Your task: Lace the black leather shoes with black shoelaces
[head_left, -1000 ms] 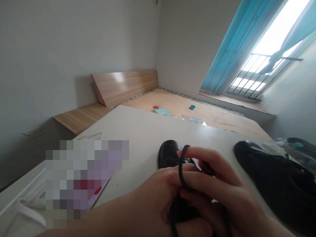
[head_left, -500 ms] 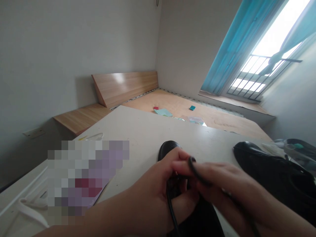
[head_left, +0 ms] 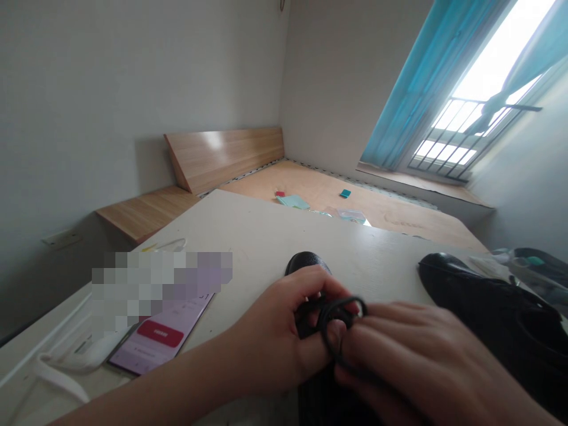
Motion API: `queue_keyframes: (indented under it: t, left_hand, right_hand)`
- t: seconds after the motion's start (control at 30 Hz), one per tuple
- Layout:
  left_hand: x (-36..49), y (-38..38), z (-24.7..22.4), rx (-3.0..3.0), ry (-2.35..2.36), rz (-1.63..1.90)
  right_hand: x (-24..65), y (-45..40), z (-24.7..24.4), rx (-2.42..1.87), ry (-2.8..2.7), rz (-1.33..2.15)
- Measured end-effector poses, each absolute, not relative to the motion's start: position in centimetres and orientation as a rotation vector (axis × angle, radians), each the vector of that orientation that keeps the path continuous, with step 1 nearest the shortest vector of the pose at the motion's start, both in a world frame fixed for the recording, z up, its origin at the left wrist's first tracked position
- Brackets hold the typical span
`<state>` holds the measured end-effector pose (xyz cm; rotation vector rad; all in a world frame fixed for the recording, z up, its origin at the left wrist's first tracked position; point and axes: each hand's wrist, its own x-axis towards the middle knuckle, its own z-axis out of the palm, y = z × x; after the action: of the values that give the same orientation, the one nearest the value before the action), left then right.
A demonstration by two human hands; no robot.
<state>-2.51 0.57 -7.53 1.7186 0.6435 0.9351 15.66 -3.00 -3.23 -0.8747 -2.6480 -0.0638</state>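
Observation:
A black shoe (head_left: 307, 259) stands on the white table in front of me, its toe pointing away and most of it hidden behind my hands. My left hand (head_left: 284, 325) is closed over the shoe, thumb and fingers pinching a black shoelace (head_left: 326, 322). Against it, my right hand (head_left: 399, 343) is closed too, its fingertips at the same lace. A loop of the lace stands up between the two hands. To the right lies a second black shoe (head_left: 488, 302), touched by neither hand.
On the white table (head_left: 248, 231), a phone (head_left: 160, 340) with a lit screen lies at left beside a white strap (head_left: 62, 378). Clear plastic packaging (head_left: 528, 266) sits at far right. Beyond the table is a bed (head_left: 310, 177) with small items on it.
My right hand has closed in on the left, and its fingers have curled in. The lace, earlier draped over the right fingers, now forms a loop between both hands.

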Motion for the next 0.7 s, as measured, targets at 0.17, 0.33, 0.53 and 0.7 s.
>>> queue_keyframes:
  t: [0.17, 0.33, 0.53, 0.7]
  left_hand:
    - [-2.4, 0.4, -7.4, 1.776, 0.728, 0.937]
    - [-2.6, 0.4, -7.0, 1.835, 0.654, 0.995]
    - [-2.9, 0.5, -7.1, 1.948, 0.671, 0.981]
    - [-2.5, 0.5, -7.6, 2.202, 0.787, 0.827]
  right_hand:
    - [18.4, 1.0, -3.0, -1.767, -2.439, -0.540]
    - [20.8, 4.6, -6.1, -2.252, -2.600, -0.161]
    - [20.9, 3.2, -6.2, -2.129, -2.776, 0.248]
    - [19.9, 0.2, -5.1, -1.879, -2.765, 0.480]
